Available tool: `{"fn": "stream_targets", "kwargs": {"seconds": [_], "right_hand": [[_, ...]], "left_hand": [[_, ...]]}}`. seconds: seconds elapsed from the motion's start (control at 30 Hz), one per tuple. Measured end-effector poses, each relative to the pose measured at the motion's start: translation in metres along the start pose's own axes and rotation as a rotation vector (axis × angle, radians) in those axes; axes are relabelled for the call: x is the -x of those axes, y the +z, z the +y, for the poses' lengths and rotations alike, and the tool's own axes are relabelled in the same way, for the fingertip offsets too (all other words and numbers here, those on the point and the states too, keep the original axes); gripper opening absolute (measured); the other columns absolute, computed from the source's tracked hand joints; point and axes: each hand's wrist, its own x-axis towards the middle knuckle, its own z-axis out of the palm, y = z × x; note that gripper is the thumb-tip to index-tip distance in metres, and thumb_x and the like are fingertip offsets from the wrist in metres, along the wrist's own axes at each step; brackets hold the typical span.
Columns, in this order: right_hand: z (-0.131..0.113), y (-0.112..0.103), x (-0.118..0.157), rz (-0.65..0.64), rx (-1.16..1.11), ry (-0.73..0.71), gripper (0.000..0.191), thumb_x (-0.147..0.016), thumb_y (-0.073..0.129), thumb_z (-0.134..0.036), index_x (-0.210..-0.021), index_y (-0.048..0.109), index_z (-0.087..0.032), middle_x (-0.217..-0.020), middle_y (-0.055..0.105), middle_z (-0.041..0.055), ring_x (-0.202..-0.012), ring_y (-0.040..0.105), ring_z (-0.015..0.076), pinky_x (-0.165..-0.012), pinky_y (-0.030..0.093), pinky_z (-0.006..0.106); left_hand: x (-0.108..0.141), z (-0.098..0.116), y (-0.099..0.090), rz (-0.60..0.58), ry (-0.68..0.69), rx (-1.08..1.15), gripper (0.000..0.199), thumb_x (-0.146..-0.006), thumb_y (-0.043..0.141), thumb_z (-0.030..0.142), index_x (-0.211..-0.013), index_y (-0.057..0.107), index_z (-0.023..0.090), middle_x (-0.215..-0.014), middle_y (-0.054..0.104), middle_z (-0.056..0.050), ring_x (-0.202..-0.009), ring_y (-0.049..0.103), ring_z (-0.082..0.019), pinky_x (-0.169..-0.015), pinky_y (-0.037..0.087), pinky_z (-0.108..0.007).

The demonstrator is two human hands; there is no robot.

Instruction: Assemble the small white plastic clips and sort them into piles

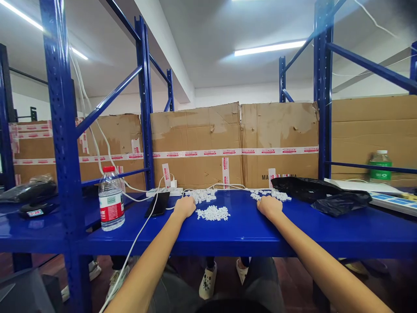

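Small white plastic pieces lie on the blue steel shelf (247, 234) in loose piles. One pile (213, 213) sits between my hands, a second (201, 195) lies just beyond my left hand, and a third (270, 195) lies beyond my right hand. My left hand (184, 207) rests palm down against the edge of the far-left pile. My right hand (269, 207) rests palm down at the near edge of the third pile. The backs of both hands face me, hiding the fingers, so anything held in them is hidden.
Left of my hands lie a black phone (158, 204) and a white power strip (164, 191) with white cables, beside a water bottle (111, 200). A black plastic bag (321, 193) lies to the right. Blue rack uprights (65, 130) stand at both sides, with cardboard boxes (197, 143) behind.
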Motion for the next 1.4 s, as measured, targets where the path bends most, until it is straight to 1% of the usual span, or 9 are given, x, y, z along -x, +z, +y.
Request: {"fn": "stream_targets", "kwargs": {"seconds": [0.2,0.3,0.37,0.47,0.67,0.83,1.1,1.3,1.4], "right_hand": [[-0.007,0.002,0.008,0.036,0.015,-0.110,0.042,-0.099,0.038,-0.021,-0.114,0.075,-0.006,-0.119,0.070,0.0255,-0.112,0.069,0.0330,-0.089,0.051,0.040],[-0.017,0.004,0.012,0.063,-0.003,-0.180,0.043,-0.101,0.039,-0.027,-0.113,0.075,-0.006,-0.117,0.070,0.0269,-0.110,0.070,0.0332,-0.089,0.051,0.040],[-0.021,0.005,0.013,0.066,-0.024,-0.204,0.043,-0.100,0.041,-0.029,-0.110,0.075,-0.006,-0.114,0.070,0.0279,-0.109,0.070,0.0333,-0.090,0.051,0.039],[-0.024,0.004,0.014,0.069,-0.060,-0.187,0.040,-0.098,0.045,-0.029,-0.107,0.076,-0.005,-0.112,0.071,0.0289,-0.107,0.071,0.0337,-0.089,0.051,0.039],[-0.023,0.003,0.017,0.086,-0.082,-0.111,0.041,-0.096,0.042,-0.024,-0.107,0.076,-0.003,-0.112,0.071,0.0273,-0.105,0.071,0.0348,-0.085,0.052,0.038],[-0.022,0.002,0.017,0.105,-0.061,-0.131,0.041,-0.099,0.042,-0.029,-0.108,0.075,-0.006,-0.111,0.072,0.0254,-0.104,0.071,0.0325,-0.084,0.051,0.035],[-0.038,0.003,0.019,0.177,-0.048,-0.527,0.047,-0.104,0.038,-0.039,-0.089,0.075,-0.014,-0.098,0.074,0.0173,-0.096,0.071,0.0287,-0.078,0.046,0.031],[-0.081,0.013,-0.003,0.219,-0.266,-0.641,0.040,-0.103,0.047,-0.031,-0.079,0.072,-0.013,-0.093,0.072,0.0132,-0.087,0.067,0.0207,-0.073,0.041,0.026],[-0.104,0.018,-0.016,0.180,-0.339,-0.734,0.031,-0.100,0.050,-0.022,-0.083,0.073,-0.011,-0.087,0.073,0.0119,-0.085,0.065,0.0195,-0.074,0.040,0.026]], "left_hand": [[0.007,0.004,-0.007,0.040,0.040,0.079,0.034,-0.096,0.031,0.017,-0.104,0.064,0.021,-0.108,0.074,-0.009,-0.103,0.069,-0.026,-0.084,0.049,-0.035],[0.016,0.017,-0.010,0.072,0.126,0.124,0.041,-0.104,0.022,0.040,-0.113,0.058,0.021,-0.100,0.074,-0.011,-0.100,0.069,-0.029,-0.084,0.048,-0.039],[0.021,0.027,-0.009,0.050,0.198,0.119,0.051,-0.102,0.023,0.056,-0.109,0.059,0.020,-0.093,0.074,-0.012,-0.098,0.070,-0.033,-0.084,0.047,-0.041],[0.026,0.036,-0.008,0.028,0.249,0.062,0.060,-0.098,0.029,0.067,-0.098,0.063,0.018,-0.088,0.073,-0.014,-0.094,0.069,-0.035,-0.081,0.047,-0.042],[0.025,0.038,-0.007,0.016,0.332,0.053,0.045,-0.101,0.036,0.050,-0.084,0.064,0.018,-0.085,0.072,-0.011,-0.088,0.069,-0.029,-0.073,0.044,-0.034],[0.020,0.041,-0.005,0.005,0.402,0.059,0.044,-0.102,0.035,0.043,-0.079,0.064,0.019,-0.080,0.070,-0.009,-0.082,0.068,-0.026,-0.070,0.043,-0.031],[0.014,0.050,-0.003,0.010,0.458,0.097,0.042,-0.103,0.035,0.037,-0.080,0.065,0.019,-0.080,0.071,-0.010,-0.079,0.067,-0.024,-0.069,0.042,-0.031],[0.006,0.044,0.004,0.057,0.432,0.250,0.043,-0.101,0.041,0.044,-0.071,0.059,0.019,-0.066,0.062,-0.004,-0.062,0.057,-0.018,-0.060,0.035,-0.029],[0.001,0.039,0.007,0.105,0.444,0.310,0.044,-0.101,0.041,0.045,-0.070,0.056,0.019,-0.064,0.059,-0.002,-0.061,0.054,-0.017,-0.061,0.034,-0.028]]}}
